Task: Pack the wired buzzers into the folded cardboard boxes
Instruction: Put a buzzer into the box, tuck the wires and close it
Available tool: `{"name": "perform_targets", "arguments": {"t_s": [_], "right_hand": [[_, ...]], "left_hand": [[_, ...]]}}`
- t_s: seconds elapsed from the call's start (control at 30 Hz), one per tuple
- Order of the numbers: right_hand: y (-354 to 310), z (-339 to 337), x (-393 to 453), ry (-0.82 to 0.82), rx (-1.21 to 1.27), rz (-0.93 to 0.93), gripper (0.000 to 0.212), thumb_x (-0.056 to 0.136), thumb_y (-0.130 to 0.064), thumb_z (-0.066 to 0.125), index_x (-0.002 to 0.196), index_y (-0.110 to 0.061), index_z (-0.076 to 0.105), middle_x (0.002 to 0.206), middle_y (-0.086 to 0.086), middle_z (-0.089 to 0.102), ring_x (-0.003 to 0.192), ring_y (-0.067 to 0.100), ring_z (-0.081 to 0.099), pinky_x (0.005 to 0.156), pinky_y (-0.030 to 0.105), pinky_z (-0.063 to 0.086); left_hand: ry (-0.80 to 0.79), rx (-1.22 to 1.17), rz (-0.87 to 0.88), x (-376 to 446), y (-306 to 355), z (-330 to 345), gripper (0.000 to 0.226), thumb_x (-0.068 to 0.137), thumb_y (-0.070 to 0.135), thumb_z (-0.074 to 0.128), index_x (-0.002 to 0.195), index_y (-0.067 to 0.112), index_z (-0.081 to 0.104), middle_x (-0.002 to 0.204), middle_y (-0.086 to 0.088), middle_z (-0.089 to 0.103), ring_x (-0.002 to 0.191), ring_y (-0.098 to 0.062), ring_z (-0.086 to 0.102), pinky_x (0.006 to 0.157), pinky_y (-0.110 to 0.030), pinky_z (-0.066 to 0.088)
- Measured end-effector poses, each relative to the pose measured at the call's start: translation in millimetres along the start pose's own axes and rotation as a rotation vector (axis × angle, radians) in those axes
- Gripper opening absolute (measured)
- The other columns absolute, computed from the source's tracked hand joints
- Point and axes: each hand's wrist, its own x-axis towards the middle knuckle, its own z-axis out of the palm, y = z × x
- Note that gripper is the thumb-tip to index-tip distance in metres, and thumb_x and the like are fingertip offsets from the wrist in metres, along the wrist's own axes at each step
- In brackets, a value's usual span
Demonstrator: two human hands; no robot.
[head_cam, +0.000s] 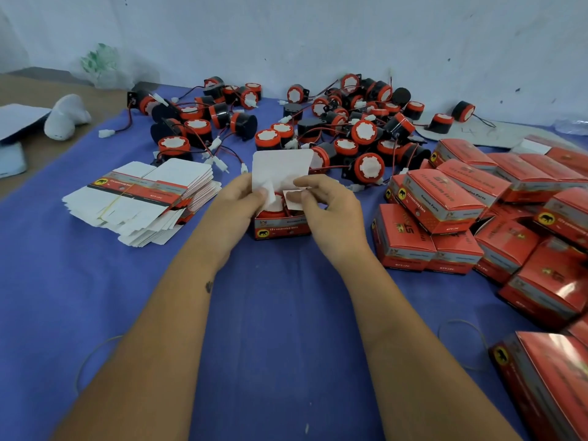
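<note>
Box in hand: small red printed cardboard box (281, 226), dead centre on the blue cloth, top open, tall white lid flap (281, 165) standing up toward 12 o'clock.
What's inside: a round red-and-black plastic buzzer (274, 214), just its red rim peeking out, so I'd say this one's loaded and only needs closing.
Left hand: left hand (237, 206) at the box's 9 o'clock, thumb and fingers pinching the left white side tab (268, 194).
Right hand: right hand (329, 206) at 3 o'clock, pinching the right white side tab (294, 198).
The bit that matters: both tabs sit between the hands and fold inward over the buzzer; lid hinges along the far edge, so it comes down toward 6 o'clock. Hands look equally near.
Feel: thin glossy card, creases easy; a stray wire could probably snag a tab.
Loose stock: pile of more wired buzzers (346, 128) at 12 to 1 o'clock, hard plastic, thin red/black leads with white plugs.
Flat blanks: banded stack of unfolded white cartons (143, 198) at 9 o'clock.
Done pile: closed red boxes (477, 211) heaped at 3 o'clock.
</note>
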Motion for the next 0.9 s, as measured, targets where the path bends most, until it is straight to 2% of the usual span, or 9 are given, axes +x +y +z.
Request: {"name": "perform_targets", "arguments": {"t_s": [0.07, 0.17, 0.33, 0.43, 0.5, 0.57, 0.7, 0.8, 0.9], "right_hand": [[0.3, -0.4, 1.5, 0.041, 0.045, 0.019, 0.034, 0.090, -0.005, 0.063, 0.117, -0.024, 0.054, 0.095, -0.010, 0.070, 0.088, -0.003, 0.065, 0.075, 0.010, 0.050], [-0.5, -1.1, 2.8, 0.110, 0.114, 0.044, 0.060, 0.085, -0.004, 0.071, 0.129, -0.032, 0.042, 0.113, -0.007, 0.052, 0.082, 0.001, 0.063, 0.064, 0.006, 0.047], [3.1, -6.1, 0.7, -0.013, -0.039, -0.066, 0.026, 0.089, 0.006, 0.060, 0.104, -0.012, 0.071, 0.112, -0.002, 0.058, 0.103, 0.014, 0.057, 0.082, 0.017, 0.048], [3.6, -10.5, -0.9, -0.039, 0.036, -0.003, 0.036, 0.090, 0.018, 0.045, 0.106, -0.001, 0.071, 0.115, 0.005, 0.062, 0.110, 0.018, 0.056, 0.090, 0.018, 0.049], [3.5, -15.9, -1.6, -0.070, 0.145, 0.054, 0.041, 0.087, 0.020, 0.039, 0.108, 0.004, 0.069, 0.116, 0.007, 0.063, 0.113, 0.016, 0.056, 0.093, 0.018, 0.048], [2.7, -22.2, -3.3, -0.129, 0.228, 0.106, 0.037, 0.089, 0.010, 0.044, 0.106, -0.006, 0.072, 0.116, -0.001, 0.065, 0.116, 0.011, 0.056, 0.092, 0.020, 0.048], [6.8, -27.8, -5.1, -0.253, -0.033, 0.027, 0.028, 0.089, -0.018, 0.069, 0.116, -0.025, 0.067, 0.126, -0.016, 0.055, 0.119, 0.001, 0.050, 0.098, 0.022, 0.042], [11.8, -23.8, -2.6, -0.218, -0.107, -0.025, 0.038, 0.083, -0.021, 0.076, 0.119, -0.026, 0.066, 0.123, -0.016, 0.054, 0.117, -0.003, 0.049, 0.101, 0.017, 0.040], [15.1, -19.1, -1.4, -0.136, -0.140, -0.090, 0.037, 0.081, -0.021, 0.078, 0.117, -0.019, 0.069, 0.112, -0.016, 0.056, 0.103, -0.020, 0.048, 0.090, 0.001, 0.035]], "left_hand": [[0.015, 0.058, 0.040, 3.7, 0.2, 3.9, 0.031, 0.099, 0.010, 0.052, 0.111, 0.038, 0.057, 0.114, 0.011, 0.068, 0.104, -0.009, 0.065, 0.086, -0.028, 0.053], [0.066, 0.064, 0.120, -0.2, -2.1, 6.4, 0.040, 0.095, 0.004, 0.056, 0.105, 0.043, 0.057, 0.114, 0.008, 0.069, 0.102, -0.011, 0.066, 0.083, -0.031, 0.055], [0.142, 0.080, 0.192, -2.4, -0.9, -0.8, 0.040, 0.089, -0.001, 0.064, 0.081, 0.037, 0.070, 0.087, 0.019, 0.070, 0.085, 0.003, 0.067, 0.066, -0.010, 0.050], [-0.013, 0.119, 0.129, -2.1, -1.6, -17.9, 0.039, 0.096, 0.000, 0.050, 0.097, 0.030, 0.075, 0.115, 0.011, 0.070, 0.111, -0.005, 0.063, 0.084, -0.019, 0.054], [-0.116, 0.185, 0.112, -3.8, -1.4, -26.1, 0.028, 0.096, 0.016, 0.055, 0.117, 0.025, 0.070, 0.133, 0.008, 0.061, 0.124, -0.008, 0.054, 0.096, -0.026, 0.051], [-0.099, 0.244, 0.091, -7.0, -0.4, -27.1, 0.037, 0.088, 0.037, 0.067, 0.124, 0.030, 0.067, 0.138, 0.016, 0.055, 0.126, -0.007, 0.050, 0.099, -0.027, 0.046], [-0.056, 0.523, 0.269, -9.3, -0.9, -23.5, 0.047, 0.081, 0.037, 0.075, 0.126, 0.029, 0.066, 0.139, 0.017, 0.053, 0.124, 0.003, 0.044, 0.096, -0.014, 0.034], [-0.003, 0.491, 0.275, -9.3, -1.9, -21.1, 0.043, 0.080, 0.035, 0.076, 0.122, 0.030, 0.068, 0.129, 0.018, 0.060, 0.117, 0.008, 0.048, 0.092, -0.005, 0.033], [0.008, 0.448, 0.272, -10.2, -2.3, -17.0, 0.038, 0.083, 0.029, 0.075, 0.120, 0.026, 0.070, 0.129, 0.017, 0.061, 0.113, 0.013, 0.051, 0.089, 0.000, 0.037]]}}
